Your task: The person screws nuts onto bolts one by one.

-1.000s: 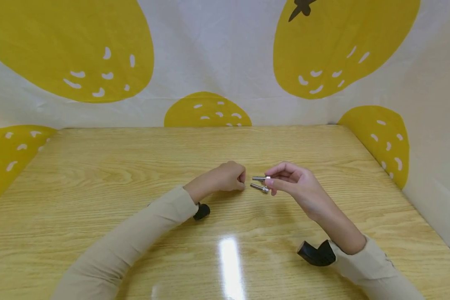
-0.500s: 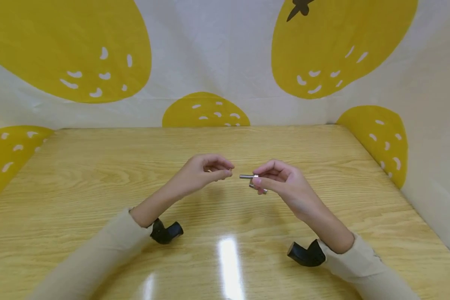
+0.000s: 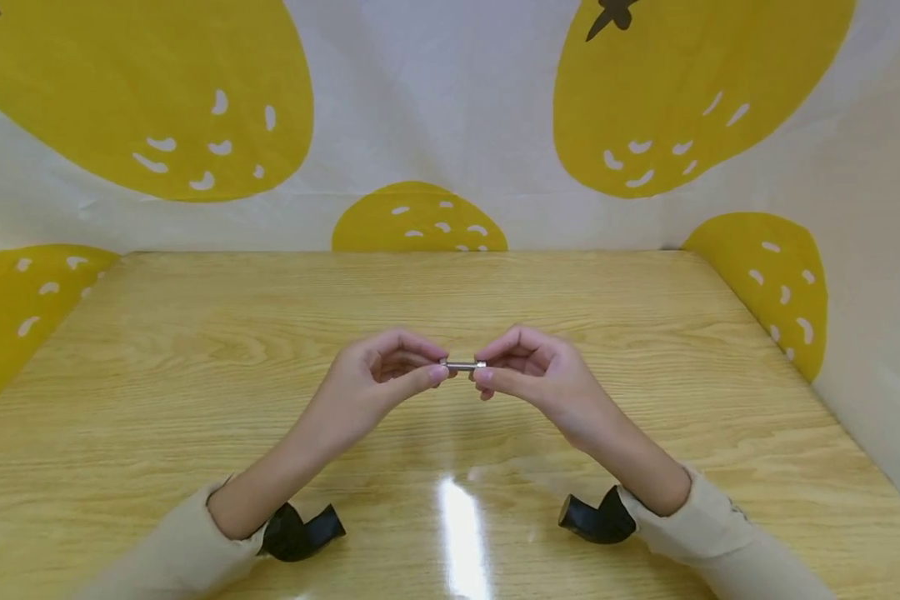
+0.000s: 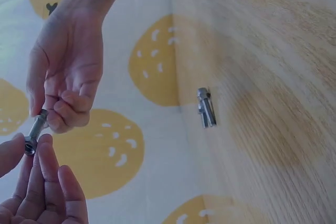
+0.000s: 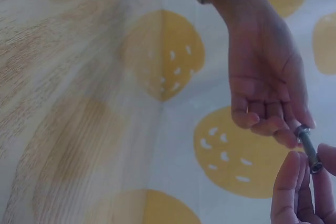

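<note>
Your left grip [image 3: 367, 379] pinches the bolt [image 3: 462, 366] by its left end; your right grip [image 3: 551, 373] pinches the right end. It spans both crosswise above the surface [image 3: 195, 333], neither grip nearer.

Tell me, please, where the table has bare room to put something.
The table is bare left of the left hand, right of the right hand, and between both hands and the patterned cloth. The middle is crowded: hands pinch a metal bolt there, and the left wrist view shows loose metal pieces on the table.
</note>
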Tool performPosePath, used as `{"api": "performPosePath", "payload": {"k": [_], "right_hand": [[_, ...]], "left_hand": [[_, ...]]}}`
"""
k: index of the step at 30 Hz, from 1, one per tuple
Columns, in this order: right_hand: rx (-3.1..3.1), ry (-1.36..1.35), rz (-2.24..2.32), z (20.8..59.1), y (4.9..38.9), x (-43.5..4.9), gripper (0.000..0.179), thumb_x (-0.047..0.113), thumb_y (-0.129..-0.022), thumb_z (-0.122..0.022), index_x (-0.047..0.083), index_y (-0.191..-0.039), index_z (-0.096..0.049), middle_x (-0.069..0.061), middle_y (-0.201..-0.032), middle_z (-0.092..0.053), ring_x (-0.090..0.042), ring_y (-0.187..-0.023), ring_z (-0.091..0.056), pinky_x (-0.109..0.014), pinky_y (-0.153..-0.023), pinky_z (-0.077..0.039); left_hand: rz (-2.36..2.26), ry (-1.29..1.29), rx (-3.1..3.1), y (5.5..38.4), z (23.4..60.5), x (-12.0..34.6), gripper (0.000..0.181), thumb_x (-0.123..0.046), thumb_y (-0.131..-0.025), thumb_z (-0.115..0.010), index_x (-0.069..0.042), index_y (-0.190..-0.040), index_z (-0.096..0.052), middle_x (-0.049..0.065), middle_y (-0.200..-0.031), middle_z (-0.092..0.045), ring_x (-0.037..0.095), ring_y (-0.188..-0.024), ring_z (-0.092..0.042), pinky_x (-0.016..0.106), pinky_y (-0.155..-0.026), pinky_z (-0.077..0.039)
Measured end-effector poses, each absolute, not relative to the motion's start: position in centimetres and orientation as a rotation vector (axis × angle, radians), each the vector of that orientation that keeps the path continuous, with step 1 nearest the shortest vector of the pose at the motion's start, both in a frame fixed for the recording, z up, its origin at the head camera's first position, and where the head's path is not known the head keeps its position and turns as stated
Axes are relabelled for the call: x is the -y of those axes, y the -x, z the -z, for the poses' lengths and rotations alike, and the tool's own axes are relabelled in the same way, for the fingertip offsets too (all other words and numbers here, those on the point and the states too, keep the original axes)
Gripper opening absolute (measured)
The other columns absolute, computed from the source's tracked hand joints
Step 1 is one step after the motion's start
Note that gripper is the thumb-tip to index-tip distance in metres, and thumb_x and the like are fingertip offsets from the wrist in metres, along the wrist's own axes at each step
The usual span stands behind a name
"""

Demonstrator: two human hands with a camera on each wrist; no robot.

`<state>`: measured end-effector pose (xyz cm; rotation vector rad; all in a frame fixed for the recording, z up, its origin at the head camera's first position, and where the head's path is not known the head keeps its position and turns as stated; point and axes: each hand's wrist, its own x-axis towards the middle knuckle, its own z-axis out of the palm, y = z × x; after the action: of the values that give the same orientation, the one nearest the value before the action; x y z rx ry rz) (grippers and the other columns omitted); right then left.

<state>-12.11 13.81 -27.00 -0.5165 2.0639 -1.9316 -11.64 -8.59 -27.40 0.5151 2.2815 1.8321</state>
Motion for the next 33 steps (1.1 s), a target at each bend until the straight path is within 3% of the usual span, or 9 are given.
{"api": "performPosePath", "payload": {"k": [9,15,26,33], "right_hand": [[-2.134,0.579,1.886,26.7,11.5,-13.5,0.027,0.013,-0.086,-0.067,-0.002,-0.106,-0.057,-0.011,-0.097,-0.062,-0.021,-0.083,-0.065,-0.035,-0.079,-0.055],[-2.156,0.571,1.881,26.6,11.5,-13.5,0.025,0.014,-0.086,-0.067,0.0,-0.104,-0.058,-0.012,-0.097,-0.064,-0.021,-0.082,-0.066,-0.035,-0.08,-0.055],[-2.087,0.545,1.938,26.9,11.5,-13.4,0.026,0.011,-0.086,-0.066,-0.006,-0.104,-0.057,-0.009,-0.094,-0.065,-0.019,-0.079,-0.066,-0.035,-0.078,-0.055],[-2.066,0.562,1.968,26.9,11.5,-13.2,0.025,0.01,-0.086,-0.066,-0.006,-0.104,-0.057,-0.008,-0.092,-0.066,-0.022,-0.08,-0.066,-0.035,-0.078,-0.055]], "left_hand": [[-1.847,-0.48,-2.306,10.9,26.9,8.7,0.023,-0.026,-0.087,-0.066,-0.008,-0.102,-0.065,0.005,-0.095,-0.069,0.02,-0.084,-0.066,0.036,-0.079,-0.054],[-1.859,-0.473,-2.336,10.8,26.7,8.6,0.021,-0.024,-0.086,-0.067,-0.01,-0.102,-0.066,0.004,-0.095,-0.068,0.018,-0.082,-0.064,0.031,-0.075,-0.054],[-1.938,-0.71,-2.372,10.6,26.8,8.5,0.013,-0.01,-0.081,-0.071,-0.009,-0.094,-0.069,0.002,-0.1,-0.067,0.015,-0.092,-0.061,0.028,-0.079,-0.053],[-1.935,-0.647,-2.395,10.5,26.8,8.5,0.025,-0.01,-0.081,-0.071,-0.008,-0.105,-0.064,0.004,-0.101,-0.066,0.015,-0.085,-0.064,0.028,-0.078,-0.054]]}}
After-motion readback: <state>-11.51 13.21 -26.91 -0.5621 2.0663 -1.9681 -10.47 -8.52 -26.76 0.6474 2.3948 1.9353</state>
